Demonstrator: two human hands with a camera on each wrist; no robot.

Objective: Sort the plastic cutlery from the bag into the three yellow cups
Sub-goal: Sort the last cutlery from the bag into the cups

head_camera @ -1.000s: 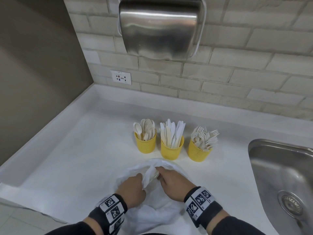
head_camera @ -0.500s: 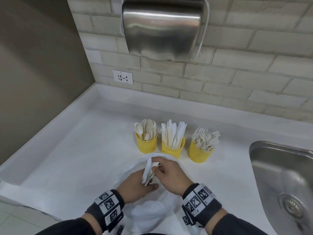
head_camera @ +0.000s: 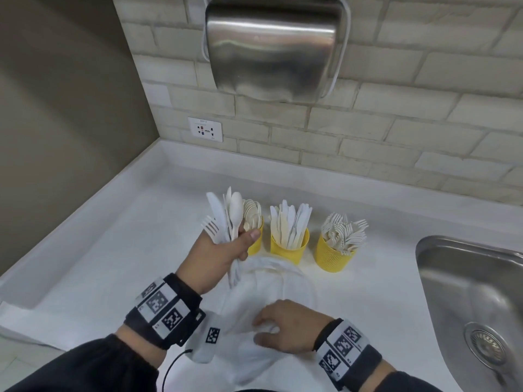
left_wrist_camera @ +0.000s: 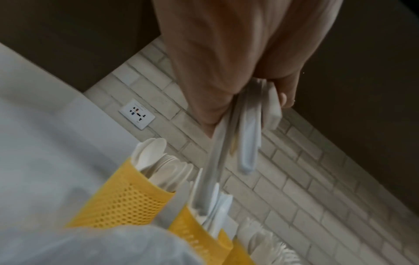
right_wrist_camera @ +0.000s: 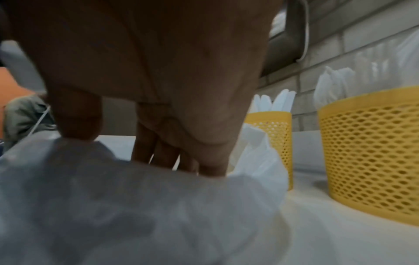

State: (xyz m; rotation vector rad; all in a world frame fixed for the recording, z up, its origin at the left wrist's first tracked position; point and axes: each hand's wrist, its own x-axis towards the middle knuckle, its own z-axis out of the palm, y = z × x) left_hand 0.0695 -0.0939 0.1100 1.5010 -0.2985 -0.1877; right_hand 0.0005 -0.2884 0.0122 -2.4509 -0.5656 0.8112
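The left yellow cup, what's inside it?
The left yellow cup holds pale spoons, bowls up. The left hand and its cutlery bunch cover the cup's left side.

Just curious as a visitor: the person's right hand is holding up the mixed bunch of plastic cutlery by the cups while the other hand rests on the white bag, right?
Not quite: it is the left hand that grips the mixed bunch of cutlery by the yellow cups. The right hand is the one resting on the white bag. The head view shows this.

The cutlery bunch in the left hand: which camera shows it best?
The head view: the cutlery bunch shows fork, knife and spoon heads above the left hand. The left wrist view blurs it; the right wrist view misses it.
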